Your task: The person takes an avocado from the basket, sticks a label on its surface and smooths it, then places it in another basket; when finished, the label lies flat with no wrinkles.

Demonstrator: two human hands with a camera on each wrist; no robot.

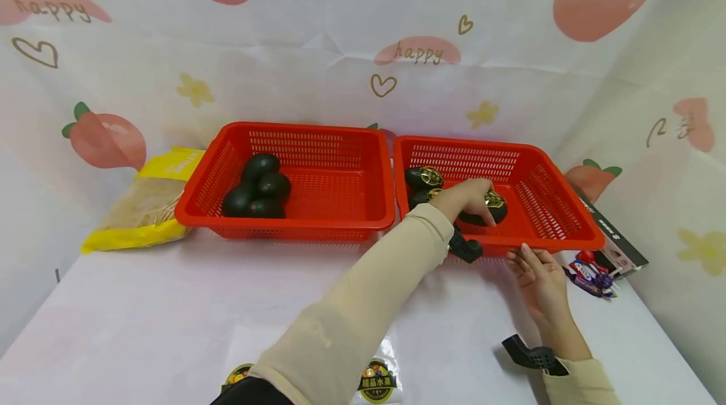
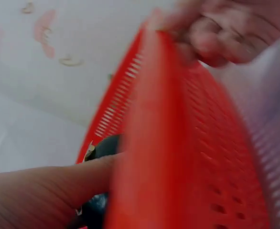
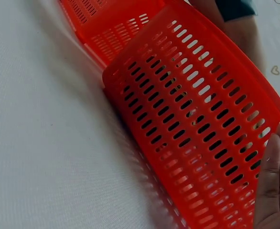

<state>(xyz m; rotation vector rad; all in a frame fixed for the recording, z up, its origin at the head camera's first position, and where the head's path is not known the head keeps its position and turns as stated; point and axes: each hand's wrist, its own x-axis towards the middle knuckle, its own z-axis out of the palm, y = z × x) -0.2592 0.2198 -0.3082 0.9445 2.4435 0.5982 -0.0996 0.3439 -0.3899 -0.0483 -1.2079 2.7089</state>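
Observation:
My left hand (image 1: 472, 197) reaches into the right red basket (image 1: 544, 244) and grips a dark avocado (image 1: 500, 210) with a gold-and-black label. In the left wrist view, the thumb (image 2: 59, 188) lies against that avocado (image 2: 106, 147), partly hidden by the blurred basket rim. More labelled avocados (image 1: 424, 176) sit at this basket's left end, partly covered by my arm. At the near rim, my right hand (image 1: 541, 279) holds the basket edge; its fingers (image 3: 273, 157) show beside the slotted wall in the right wrist view. The left red basket (image 1: 317, 225) contains several unlabelled avocados (image 1: 275, 187).
A yellow-ended bag (image 1: 144, 200) leans left of the left basket. Wrapped candies (image 1: 592, 276) and a black box (image 1: 615, 238) lie by the right basket's corner. Clear packets with a fruit label (image 1: 377, 381) lie at the table's front, partly under my left sleeve.

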